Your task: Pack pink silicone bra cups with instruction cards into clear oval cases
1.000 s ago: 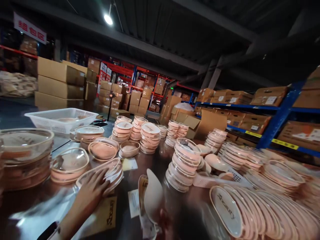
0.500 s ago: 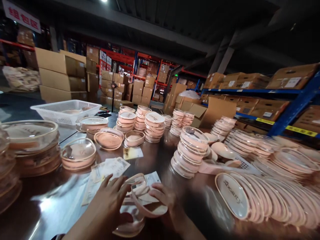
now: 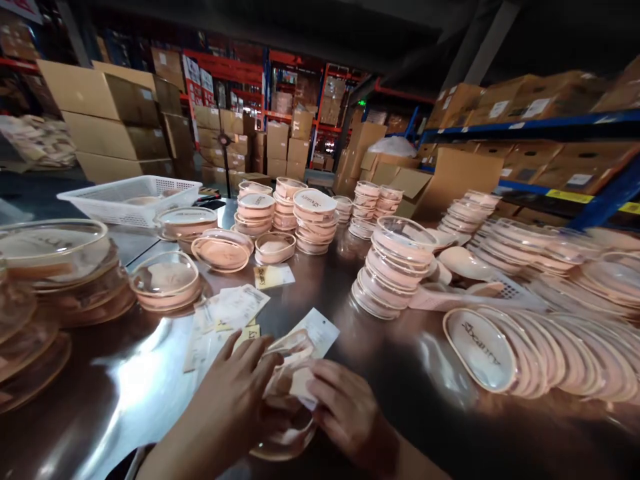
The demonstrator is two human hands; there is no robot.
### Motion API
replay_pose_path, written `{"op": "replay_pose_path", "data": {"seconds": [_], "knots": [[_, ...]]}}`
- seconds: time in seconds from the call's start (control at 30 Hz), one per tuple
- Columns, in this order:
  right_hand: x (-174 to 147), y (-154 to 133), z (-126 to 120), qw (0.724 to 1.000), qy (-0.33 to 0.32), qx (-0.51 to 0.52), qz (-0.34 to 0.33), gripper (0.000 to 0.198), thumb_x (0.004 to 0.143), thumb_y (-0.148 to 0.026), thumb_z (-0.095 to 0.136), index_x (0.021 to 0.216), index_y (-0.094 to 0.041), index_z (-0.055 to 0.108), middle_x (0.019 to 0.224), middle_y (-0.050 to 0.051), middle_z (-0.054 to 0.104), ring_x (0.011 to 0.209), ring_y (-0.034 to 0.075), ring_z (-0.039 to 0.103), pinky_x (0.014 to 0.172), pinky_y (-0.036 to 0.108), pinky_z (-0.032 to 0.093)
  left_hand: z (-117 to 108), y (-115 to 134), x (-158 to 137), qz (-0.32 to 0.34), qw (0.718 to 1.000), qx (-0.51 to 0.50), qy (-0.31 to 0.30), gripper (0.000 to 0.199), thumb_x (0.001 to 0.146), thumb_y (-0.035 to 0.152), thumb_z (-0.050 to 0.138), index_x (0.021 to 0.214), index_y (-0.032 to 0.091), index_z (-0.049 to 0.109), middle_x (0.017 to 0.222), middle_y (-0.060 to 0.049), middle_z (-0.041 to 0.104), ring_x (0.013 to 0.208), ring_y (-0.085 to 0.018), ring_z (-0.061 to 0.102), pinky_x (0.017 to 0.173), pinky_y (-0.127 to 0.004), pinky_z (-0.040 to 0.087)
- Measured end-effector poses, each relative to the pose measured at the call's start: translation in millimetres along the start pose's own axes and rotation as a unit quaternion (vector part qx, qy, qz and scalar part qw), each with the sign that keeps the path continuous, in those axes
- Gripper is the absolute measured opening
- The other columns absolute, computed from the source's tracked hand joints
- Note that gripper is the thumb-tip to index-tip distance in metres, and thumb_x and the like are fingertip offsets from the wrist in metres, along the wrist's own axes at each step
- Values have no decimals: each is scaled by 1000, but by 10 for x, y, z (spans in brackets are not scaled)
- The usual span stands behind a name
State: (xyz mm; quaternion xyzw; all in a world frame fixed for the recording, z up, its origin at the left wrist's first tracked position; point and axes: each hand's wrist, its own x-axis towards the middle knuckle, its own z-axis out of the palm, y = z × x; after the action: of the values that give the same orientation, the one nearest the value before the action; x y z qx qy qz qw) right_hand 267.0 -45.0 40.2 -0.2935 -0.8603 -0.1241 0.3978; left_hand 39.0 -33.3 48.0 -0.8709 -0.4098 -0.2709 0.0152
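Note:
Low in the middle, an open clear oval pouch (image 3: 287, 445) with pale peach contents lies between my hands. My left hand (image 3: 233, 393) has its fingers curled over the pouch's left side, the thumb partly hidden. From the right, my right hand (image 3: 350, 410) pinches a small whitish piece (image 3: 302, 384) at the pouch opening; I cannot tell what it is. A white card (image 3: 320, 331) with a punched hole lies just behind the pouch. Left of it are several overlapping printed cards (image 3: 235, 308), and one yellow-and-white card (image 3: 275, 276) lies farther back.
Stacked clear oval pouches (image 3: 393, 267) stand across the dark shiny table (image 3: 345, 340). A leaning row of pouches (image 3: 483, 350) fills the right side. Pink basket (image 3: 430, 300) sits behind it; a white basket (image 3: 127, 203) stands back left. Cartons (image 3: 115, 127) and shelves surround the table.
The view has tipped downward. The pouch's raised rim is lower, and my right hand has moved from holding that rim to pinching the whitish piece. More of the holed card shows.

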Motion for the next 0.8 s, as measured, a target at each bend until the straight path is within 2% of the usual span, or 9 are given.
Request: {"op": "replay_pose_path", "data": {"seconds": [0.1,0.17,0.23,0.3,0.4,0.47,0.6,0.67,0.8], "knots": [[-44,51,8,995,-10,-59,74,27,102,-22,42,113,-13,65,89,14,74,75,25,73,65,32,62,-117,0,38,-1,999,-49,-18,54,68,46,85,112,21,68,116,-14,70,98,-32,67,82,-46,56],[-82,88,2,997,-22,-18,77,30,103,-19,40,121,-13,63,79,9,73,63,22,72,57,29,60,-179,7,66,-23,995,-85,-36,52,71,49,82,113,22,68,119,-15,67,99,-32,67,81,-44,55],[-113,94,-8,996,-7,75,45,36,103,-19,44,137,-17,54,92,10,76,80,23,75,71,30,62,-213,30,87,-47,986,-146,-67,54,69,53,83,111,23,68,121,-14,65,102,-31,65,85,-42,54],[-129,93,-6,982,-10,184,53,45,104,-23,46,149,-25,42,119,12,71,108,23,70,88,33,60,-216,49,96,-62,967,-220,-109,57,70,54,82,117,25,66,120,-11,64,102,-28,64,86,-38,54],[-131,151,40,948,-102,281,108,47,108,-34,34,154,-23,35,139,13,60,126,22,60,99,34,55,-158,5,86,-89,949,-279,-119,49,79,53,74,119,25,64,117,-9,64,101,-26,65,86,-36,54],[-128,229,80,958,-122,244,90,49,109,-38,32,151,-16,40,138,16,60,127,24,59,101,36,54,-84,-78,68,-101,950,-281,-89,55,84,53,69,128,23,58,131,-13,59,115,-29,62,96,-41,52],[-117,365,78,985,-96,124,74,35,106,-29,42,131,-15,63,117,12,73,108,23,71,92,34,59,74,-244,47,-48,965,-242,-89,99,74,55,78,153,22,29,156,-19,37,144,-35,36,116,-55,36],[-112,406,43,979,-110,111,128,31,104,-28,44,121,-17,69,109,10,76,98,23,74,87,34,61,128,-285,51,-52,966,-228,-112,103,72,47,82,154,20,25,157,-19,36,145,-35,35,117,-56,35],[-144,484,28,961,-116,100,231,26,98,-25,51,98,-19,76,91,8,79,78,24,76,71,33,63,194,-340,61,-84,948,-258,-163,109,70,28,80,156,15,14,153,-23,41,137,-33,47,113,-52,41]]}}
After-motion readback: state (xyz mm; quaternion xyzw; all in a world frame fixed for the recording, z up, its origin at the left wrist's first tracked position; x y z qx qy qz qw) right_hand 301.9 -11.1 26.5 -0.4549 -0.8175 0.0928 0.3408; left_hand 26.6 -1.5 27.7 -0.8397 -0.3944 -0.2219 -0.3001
